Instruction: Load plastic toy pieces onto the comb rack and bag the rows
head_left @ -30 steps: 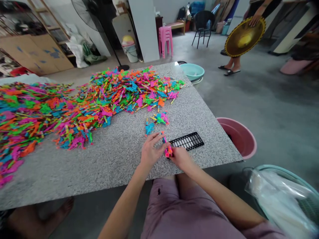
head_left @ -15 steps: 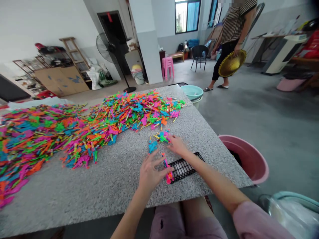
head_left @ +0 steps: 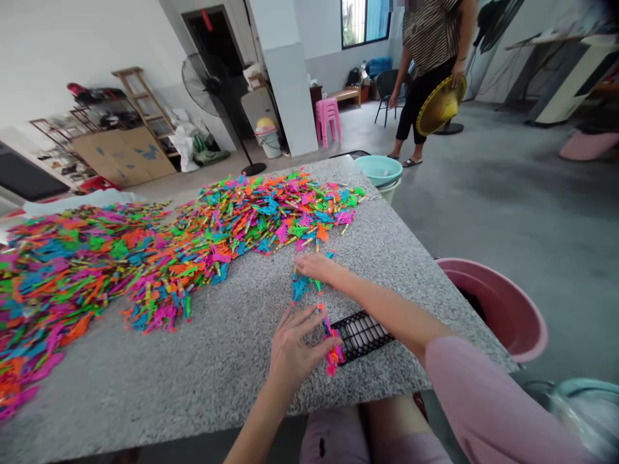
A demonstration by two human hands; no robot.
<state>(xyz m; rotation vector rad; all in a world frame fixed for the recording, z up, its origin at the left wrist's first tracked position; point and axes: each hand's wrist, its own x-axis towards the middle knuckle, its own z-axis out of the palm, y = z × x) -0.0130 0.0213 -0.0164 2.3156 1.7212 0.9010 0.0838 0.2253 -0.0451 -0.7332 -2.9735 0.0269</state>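
Observation:
My left hand (head_left: 296,348) is at the left end of a black mesh basket (head_left: 362,335). Its thumb and forefinger are around pink and orange plastic toy pieces (head_left: 333,354) at that end, the other fingers spread. Further back, my right hand (head_left: 322,267) reaches across with its fingers drawn together. Their tips are at the upper, yellow end of a blue plastic toy piece (head_left: 300,287); the exact grip is hard to see. A green piece (head_left: 316,283) shows partly under that hand, which hides others. White bars or slips show within the basket, partly covered by my right forearm.
A long heap of bright plastic toy pieces (head_left: 232,225) covers the back and left of the speckled stone table (head_left: 232,361). A pink tub (head_left: 522,309) and turquoise basin (head_left: 380,169) stand by its right edge. A person (head_left: 430,58) stands beyond, holding a yellow round object (head_left: 440,106).
My right hand has moved left, from the green and pink pieces to the blue one. My left hand stays at the basket's end. The person has come nearer, and the view has shifted slightly.

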